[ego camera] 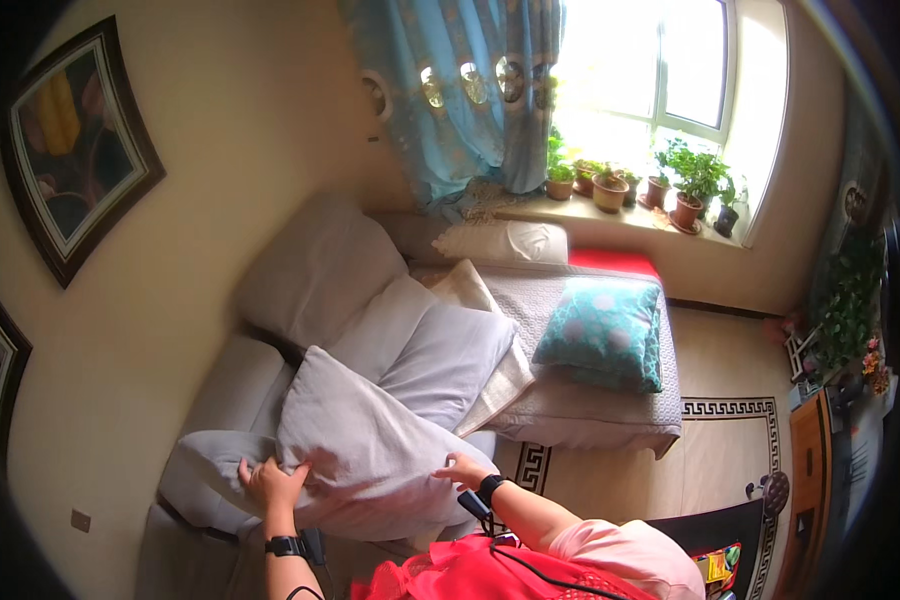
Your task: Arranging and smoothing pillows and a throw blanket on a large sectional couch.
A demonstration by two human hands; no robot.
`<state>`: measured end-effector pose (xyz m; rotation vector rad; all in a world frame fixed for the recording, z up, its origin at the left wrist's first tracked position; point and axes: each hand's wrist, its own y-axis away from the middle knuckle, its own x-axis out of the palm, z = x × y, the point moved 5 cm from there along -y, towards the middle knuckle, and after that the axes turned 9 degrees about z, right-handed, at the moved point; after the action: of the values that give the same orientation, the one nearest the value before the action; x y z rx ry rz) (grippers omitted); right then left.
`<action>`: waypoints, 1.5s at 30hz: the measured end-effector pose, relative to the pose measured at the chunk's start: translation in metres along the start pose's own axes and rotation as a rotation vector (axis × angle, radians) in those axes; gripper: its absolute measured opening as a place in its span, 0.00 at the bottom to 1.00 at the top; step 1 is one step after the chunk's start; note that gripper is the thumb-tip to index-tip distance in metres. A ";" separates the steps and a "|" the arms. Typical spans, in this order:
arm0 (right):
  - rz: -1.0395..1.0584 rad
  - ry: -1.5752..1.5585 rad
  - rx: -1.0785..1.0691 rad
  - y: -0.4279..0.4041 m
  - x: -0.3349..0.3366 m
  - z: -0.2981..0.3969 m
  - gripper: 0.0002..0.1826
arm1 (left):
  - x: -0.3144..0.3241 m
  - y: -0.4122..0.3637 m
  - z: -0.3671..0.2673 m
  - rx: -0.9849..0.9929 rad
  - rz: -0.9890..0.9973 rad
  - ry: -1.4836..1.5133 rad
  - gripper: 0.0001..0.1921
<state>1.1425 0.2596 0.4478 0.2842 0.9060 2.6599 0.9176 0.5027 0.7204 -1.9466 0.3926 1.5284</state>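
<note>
A large light-grey fabric cushion (375, 442) lies tilted across the near end of the grey sofa (240, 390), one corner pointing up. At its left side my left hand (274, 484) has its thumb pressed on the cushion's edge and its fingers over another grey cushion (217, 461). My right hand (465, 472) pinches the large cushion's right edge; its fingertips are partly lost against the fabric. Behind lies a smooth pale-grey cushion (450, 360) on a cream cloth (499, 390), leaning near a grey back cushion (330, 277).
Teal patterned cushions (600, 330) rest on the quilted chaise (525, 307), beside a white bolster (510, 241). Potted plants (610, 191) line the windowsill by a blue curtain (457, 97). A dark table (712, 525) stands at right, near a wooden cabinet (811, 450).
</note>
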 end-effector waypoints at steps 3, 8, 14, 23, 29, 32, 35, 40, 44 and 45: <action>-0.047 -0.003 -0.002 0.000 0.000 0.012 0.48 | -0.006 0.008 0.000 -0.013 -0.025 -0.010 0.23; -0.361 0.161 -0.233 -0.022 -0.019 0.030 0.58 | -0.014 0.031 0.010 0.054 -0.111 -0.010 0.22; -0.234 0.367 -0.476 -0.038 -0.008 0.053 0.58 | -0.020 0.088 0.035 0.027 -0.127 0.037 0.23; 0.001 0.519 -0.425 -0.057 0.019 0.053 0.33 | -0.021 0.107 0.045 0.004 -0.043 0.136 0.26; 0.063 0.603 0.046 -0.016 0.024 0.064 0.20 | -0.031 0.119 0.038 0.025 -0.039 0.110 0.25; 0.034 0.305 -0.013 -0.016 0.017 0.043 0.14 | -0.039 0.125 0.033 0.030 -0.094 0.139 0.24; -0.023 0.330 -0.110 -0.015 0.000 0.047 0.05 | -0.055 0.113 0.035 0.044 -0.169 0.180 0.27; -0.214 0.362 -0.267 0.043 -0.014 0.166 0.10 | -0.110 0.092 0.025 0.045 -0.182 0.634 0.19; -0.205 0.255 -0.495 0.068 -0.017 0.247 0.12 | -0.150 0.098 0.026 -0.059 -0.363 0.970 0.13; -0.231 0.401 -0.572 0.117 0.010 0.286 0.14 | -0.154 0.109 0.038 -0.113 -0.428 1.026 0.12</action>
<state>1.1878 0.3350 0.7435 -0.4690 0.2146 2.6517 0.7814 0.4219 0.8300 -2.5719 0.2618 0.2069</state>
